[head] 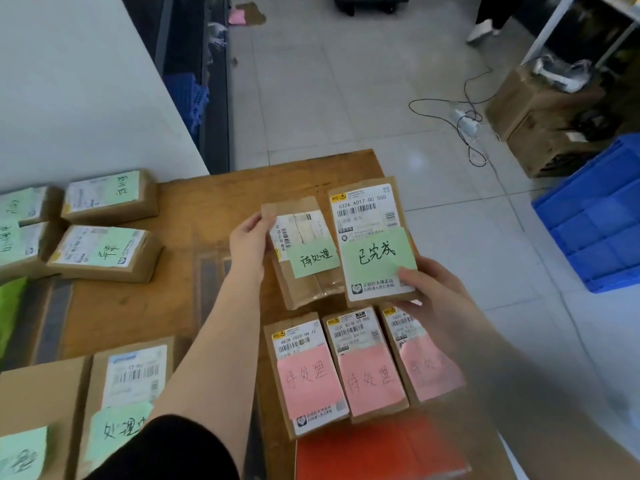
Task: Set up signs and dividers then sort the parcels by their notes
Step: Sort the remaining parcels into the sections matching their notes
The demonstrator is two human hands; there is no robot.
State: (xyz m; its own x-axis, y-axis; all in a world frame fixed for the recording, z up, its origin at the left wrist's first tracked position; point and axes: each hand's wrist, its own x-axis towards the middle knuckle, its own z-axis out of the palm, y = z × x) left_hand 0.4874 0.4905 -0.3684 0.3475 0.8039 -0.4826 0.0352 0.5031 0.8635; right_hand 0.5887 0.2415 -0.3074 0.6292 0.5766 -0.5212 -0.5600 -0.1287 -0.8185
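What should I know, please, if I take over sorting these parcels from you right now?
Left hand grips the top corner of the parcel with the small green note.
Right hand grips the bottom edge of the parcel with the large green note.
Both parcels are at the far right of the wooden table.
Done: three pink-note parcels lined up in front of them; green-note parcels grouped at the left.
Left: place the two held parcels. No signs or dividers clearly visible.
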